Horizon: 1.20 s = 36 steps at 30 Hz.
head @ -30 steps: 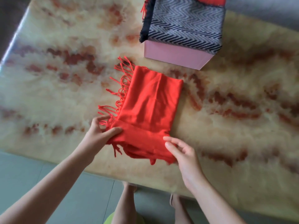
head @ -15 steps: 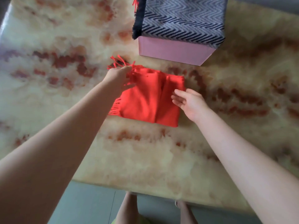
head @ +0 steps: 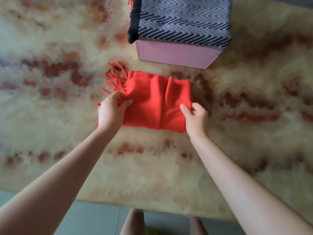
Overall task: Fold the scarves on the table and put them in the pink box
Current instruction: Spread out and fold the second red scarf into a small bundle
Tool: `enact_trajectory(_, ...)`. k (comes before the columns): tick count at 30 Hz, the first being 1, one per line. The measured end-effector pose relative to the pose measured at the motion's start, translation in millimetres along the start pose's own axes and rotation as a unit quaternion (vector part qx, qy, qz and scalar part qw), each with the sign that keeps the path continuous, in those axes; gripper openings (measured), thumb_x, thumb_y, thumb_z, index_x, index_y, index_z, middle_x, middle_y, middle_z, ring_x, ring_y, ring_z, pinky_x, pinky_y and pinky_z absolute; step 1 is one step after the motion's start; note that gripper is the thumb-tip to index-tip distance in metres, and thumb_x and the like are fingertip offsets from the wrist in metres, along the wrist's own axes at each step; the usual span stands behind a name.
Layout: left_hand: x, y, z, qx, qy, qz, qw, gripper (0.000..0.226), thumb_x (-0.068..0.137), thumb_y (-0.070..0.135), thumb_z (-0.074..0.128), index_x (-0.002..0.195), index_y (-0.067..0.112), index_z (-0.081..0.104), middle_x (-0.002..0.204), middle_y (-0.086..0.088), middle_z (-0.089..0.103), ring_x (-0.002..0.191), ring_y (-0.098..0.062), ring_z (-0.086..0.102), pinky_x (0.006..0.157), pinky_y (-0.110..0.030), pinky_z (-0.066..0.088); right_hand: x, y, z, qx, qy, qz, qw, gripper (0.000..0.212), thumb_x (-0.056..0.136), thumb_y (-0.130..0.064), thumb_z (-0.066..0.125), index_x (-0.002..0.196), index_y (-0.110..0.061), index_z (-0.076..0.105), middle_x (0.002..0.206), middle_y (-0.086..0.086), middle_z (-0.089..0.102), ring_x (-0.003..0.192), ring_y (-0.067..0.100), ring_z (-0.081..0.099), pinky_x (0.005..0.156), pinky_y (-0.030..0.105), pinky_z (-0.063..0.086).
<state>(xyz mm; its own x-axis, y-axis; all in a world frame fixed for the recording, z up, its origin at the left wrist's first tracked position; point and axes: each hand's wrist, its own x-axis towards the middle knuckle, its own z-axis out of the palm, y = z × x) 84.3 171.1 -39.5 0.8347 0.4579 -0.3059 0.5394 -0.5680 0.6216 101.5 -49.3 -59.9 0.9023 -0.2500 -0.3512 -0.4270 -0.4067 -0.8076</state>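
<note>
1. The left hand [head: 111, 111] pinches the fringed left edge of the red scarf [head: 155, 102], thumb on top.
2. The scarf lies folded on the tabletop [head: 50, 116], near the pink box [head: 174, 55].
3. The right hand [head: 196, 117] pinches its right edge, fingers curled.
4. Folding looks done. The next move is probably a lift over the box's near wall onto the zigzag scarf [head: 184, 21] draped there, and the fringe could snag.

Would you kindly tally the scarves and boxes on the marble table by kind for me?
Boxes: 1 (pink rectangular box)
Scarves plainly visible: 2 (folded red fringed scarf; grey-and-black zigzag scarf draped over the box)
Total: 3
Unclear: loose red strands at the top edge.
</note>
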Motion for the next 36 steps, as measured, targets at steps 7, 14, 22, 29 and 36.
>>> enact_trajectory(7, 21.7, 3.9, 9.0, 0.043, 0.014, -0.013, 0.999, 0.025, 0.095, 0.025, 0.049, 0.102, 0.005, 0.063, 0.103, -0.02, 0.065, 0.096, -0.036, 0.057, 0.071, -0.032, 0.034, 14.9, 6.1, 5.1, -0.092, -0.006, 0.035, 0.995, 0.012, 0.095, -0.02, 0.052, 0.086, -0.014, 0.047, 0.081, 0.009, 0.048, 0.077, 0.018, 0.038, 0.067, 0.026, 0.026)
enact_trajectory(14, -3.6, -13.7, 5.0, -0.042, 0.05, 0.006, 0.998, 0.041, 0.089, 0.035, 0.062, 0.117, 0.008, 0.051, 0.118, -0.009, 0.05, 0.102, -0.023, 0.053, 0.093, -0.028, 0.039, -8.0, 2.0, -3.0, 0.074, 0.011, 0.078, 0.994, 0.024, 0.092, -0.034, 0.058, 0.1, -0.011, 0.053, 0.075, -0.006, 0.055, 0.068, 0.009, 0.052, 0.066, 0.021, 0.038)
enact_trajectory(22, -56.9, -43.8, 2.5, 0.007, -0.043, -0.026, 0.999, 0.051, 0.07, 0.027, 0.081, 0.113, 0.01, 0.058, 0.098, -0.005, 0.061, 0.096, -0.026, 0.055, 0.084, -0.034, 0.043, -62.0, 32.1, -11.5, -0.012, -0.06, 0.109, 0.992, 0.05, 0.07, -0.022, 0.082, 0.111, -0.015, 0.054, 0.092, 0.0, 0.054, 0.083, 0.013, 0.051, 0.074, 0.018, 0.037)
enact_trajectory(29, -38.5, -35.0, -20.2, -0.023, -0.02, 0.025, 0.999, 0.015, 0.085, 0.02, 0.068, 0.082, 0.005, 0.066, 0.072, -0.018, 0.063, 0.067, -0.017, 0.048, 0.055, -0.011, 0.033, -48.4, 16.5, -36.3, -0.023, -0.061, -0.003, 0.998, 0.019, 0.08, -0.016, 0.074, 0.068, -0.012, 0.059, 0.056, -0.007, 0.054, 0.05, 0.0, 0.043, 0.052, 0.015, 0.033)
enact_trajectory(36, -60.7, -48.7, -20.6, 0.055, -0.121, 0.009, 0.991, 0.022, 0.077, 0.013, 0.074, 0.097, 0.005, 0.069, 0.071, -0.003, 0.057, 0.074, -0.022, 0.055, 0.059, -0.024, 0.028, -43.1, 34.5, -67.2, -0.158, -0.192, 0.004, 0.969, 0.009, 0.08, -0.007, 0.07, 0.078, -0.004, 0.062, 0.068, 0.009, 0.066, 0.06, 0.017, 0.056, 0.062, 0.038, 0.05)
